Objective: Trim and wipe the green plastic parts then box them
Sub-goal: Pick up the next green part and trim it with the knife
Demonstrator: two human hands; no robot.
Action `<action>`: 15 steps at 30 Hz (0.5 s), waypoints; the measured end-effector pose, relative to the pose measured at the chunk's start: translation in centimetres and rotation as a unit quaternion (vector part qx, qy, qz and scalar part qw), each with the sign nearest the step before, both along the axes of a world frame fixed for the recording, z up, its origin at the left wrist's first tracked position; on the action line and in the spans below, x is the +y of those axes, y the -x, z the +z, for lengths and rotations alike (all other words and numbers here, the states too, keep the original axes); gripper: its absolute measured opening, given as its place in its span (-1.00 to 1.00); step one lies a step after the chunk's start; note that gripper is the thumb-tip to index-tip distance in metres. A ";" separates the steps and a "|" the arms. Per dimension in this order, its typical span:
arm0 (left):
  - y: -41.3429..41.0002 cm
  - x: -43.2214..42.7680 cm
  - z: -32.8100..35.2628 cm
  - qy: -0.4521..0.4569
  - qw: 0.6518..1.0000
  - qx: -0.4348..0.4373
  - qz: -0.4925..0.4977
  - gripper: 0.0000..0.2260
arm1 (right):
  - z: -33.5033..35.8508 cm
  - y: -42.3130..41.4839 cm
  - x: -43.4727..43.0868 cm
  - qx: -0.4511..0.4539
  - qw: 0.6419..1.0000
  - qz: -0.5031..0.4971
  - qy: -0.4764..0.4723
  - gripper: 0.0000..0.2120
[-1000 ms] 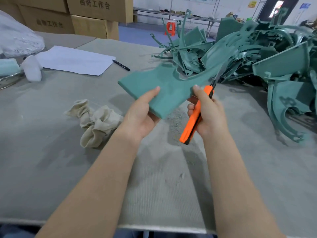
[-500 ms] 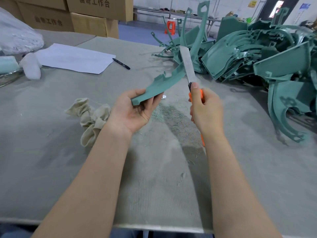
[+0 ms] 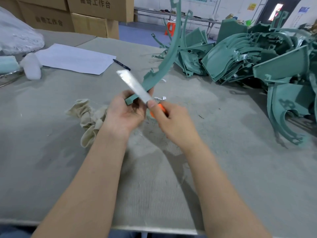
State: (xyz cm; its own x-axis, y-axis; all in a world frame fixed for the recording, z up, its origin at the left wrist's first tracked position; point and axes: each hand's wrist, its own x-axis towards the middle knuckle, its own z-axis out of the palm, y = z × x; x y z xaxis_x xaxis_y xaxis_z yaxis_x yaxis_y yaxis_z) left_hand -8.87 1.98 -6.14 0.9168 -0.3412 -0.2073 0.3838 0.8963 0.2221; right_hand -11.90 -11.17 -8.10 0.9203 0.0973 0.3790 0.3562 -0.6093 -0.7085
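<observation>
Curved green part (image 3: 169, 55): held above the counter (image 3: 51, 152), lower end in the left hand (image 3: 123, 114), upper end rising up and away from the person. Left grip: fingers and thumb curled round that lower end. Knife (image 3: 137, 88): blade lies across the part just above the left hand, tip pointing up and left. Right hand (image 3: 173, 124): grip closed round the orange handle, one fingertip at the blade's base. Pile of green parts (image 3: 257, 59): on the counter to the right, well apart from both hands. Crumpled cloth (image 3: 89, 117): on the counter beside the left wrist. Sheet of paper (image 3: 73, 59) and pen (image 3: 121, 64): further back on the left. Cardboard boxes (image 3: 96, 18): stacked at the counter's far edge
</observation>
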 end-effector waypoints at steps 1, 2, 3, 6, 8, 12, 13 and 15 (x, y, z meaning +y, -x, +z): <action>0.0 0.1 0.0 0.015 1.000 -0.007 0.004 -0.77 | -0.1 0.2 0.4 -0.006 1.000 0.023 0.021 -0.52; 0.1 0.2 0.0 0.032 0.999 -0.011 0.004 -0.78 | -0.2 0.3 0.7 -0.007 0.998 0.046 0.035 -0.52; 0.1 0.2 0.1 0.042 0.999 -0.010 0.004 -0.74 | -0.2 0.4 0.6 -0.005 0.998 0.057 0.031 -0.53; -0.1 0.0 0.1 -0.006 1.000 -0.006 0.021 -0.78 | 0.3 -0.1 -0.5 -0.019 0.998 0.006 -0.055 -0.48; -0.1 0.0 0.1 -0.006 1.000 -0.017 0.002 -0.69 | 0.5 -0.6 -1.6 -0.039 0.993 -0.077 -0.086 -0.42; 0.1 0.0 0.0 0.012 0.999 -0.021 -0.022 -0.79 | 0.3 -1.2 -3.0 -0.036 0.981 -0.159 -0.110 -0.38; 0.2 0.0 0.0 0.014 0.999 -0.019 -0.022 -0.82 | 0.2 -1.2 -3.0 -0.031 0.981 -0.158 -0.108 -0.38; 0.2 0.0 0.1 0.022 0.999 -0.017 -0.020 -0.85 | 0.1 -1.3 -2.7 -0.019 0.982 -0.148 -0.118 -0.39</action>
State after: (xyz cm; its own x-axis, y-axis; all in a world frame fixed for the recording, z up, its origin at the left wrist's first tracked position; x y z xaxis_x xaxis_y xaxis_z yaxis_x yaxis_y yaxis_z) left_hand -9.03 2.01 -6.05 0.9090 -0.3851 -0.1596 0.4116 0.8899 0.1969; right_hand -10.61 -13.90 -7.98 0.8796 -0.2676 0.3934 0.2165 -0.5111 -0.8318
